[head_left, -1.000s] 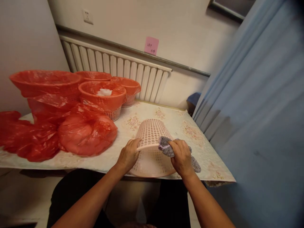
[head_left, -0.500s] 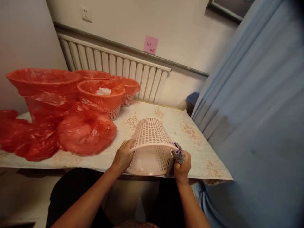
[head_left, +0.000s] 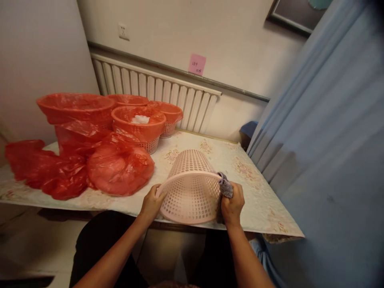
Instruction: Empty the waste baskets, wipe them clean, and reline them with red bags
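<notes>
There are four red-lined baskets (head_left: pixel 138 130), one bare basket (head_left: pixel 190 194), one cloth (head_left: pixel 226 188).

Basket (head_left: pixel 190 194) pale pink; cloth (head_left: pixel 226 188) grey; tablecloth (head_left: pixel 255 200) pink-flowered.

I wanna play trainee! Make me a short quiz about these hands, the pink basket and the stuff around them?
1. True or false: the left hand holds the rim of the pink basket.

2. Which thing is in the right hand?
A) a spoon
B) a gray cloth
C) a pen

3. Fill in the color: the paper note on the wall is ____.

Key: 1. True. 2. B. 3. Pink.
</notes>
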### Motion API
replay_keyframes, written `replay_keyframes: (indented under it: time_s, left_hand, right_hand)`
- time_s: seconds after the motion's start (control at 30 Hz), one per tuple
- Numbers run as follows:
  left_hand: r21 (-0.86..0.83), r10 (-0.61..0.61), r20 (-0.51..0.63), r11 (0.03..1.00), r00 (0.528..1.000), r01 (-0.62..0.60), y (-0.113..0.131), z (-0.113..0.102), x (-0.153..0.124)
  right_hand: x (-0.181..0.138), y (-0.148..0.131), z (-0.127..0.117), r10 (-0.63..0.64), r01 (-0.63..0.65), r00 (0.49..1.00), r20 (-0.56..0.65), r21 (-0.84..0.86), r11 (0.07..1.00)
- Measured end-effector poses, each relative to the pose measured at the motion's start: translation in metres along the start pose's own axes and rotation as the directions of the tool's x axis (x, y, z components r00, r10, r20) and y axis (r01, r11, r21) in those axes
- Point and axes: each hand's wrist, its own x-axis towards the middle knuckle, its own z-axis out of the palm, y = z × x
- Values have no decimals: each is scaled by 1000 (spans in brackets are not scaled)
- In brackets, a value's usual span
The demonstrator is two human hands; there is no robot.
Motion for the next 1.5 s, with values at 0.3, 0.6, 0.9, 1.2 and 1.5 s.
replay_keyframes:
  time_s: [0.3,0.6,0.9,1.2,1.5]
  left_hand:
    - [150,414,12,899,910,-411,45,-5,9]
    - [67,630,304,734,714,-676,59,-16,44]
    - [96,569,302,780,765,-619,54,-16,37]
    - [77,569,280,790,774,-608,51,-15,38]
    - [39,465,166,878,869,-477,33,-32,36]
  right_hand:
    - [53,-53,5,-436,507,812,387,-98,856]
    - [53,-65,14,-457,535,773,440,-65,842]
    - [25,-27,11,-351,366,892,284,1,930]
    - [-27,18,28,-31,31,999,-33,16,999]
    - [-45,17,28,240,-240,971,17,149,959]
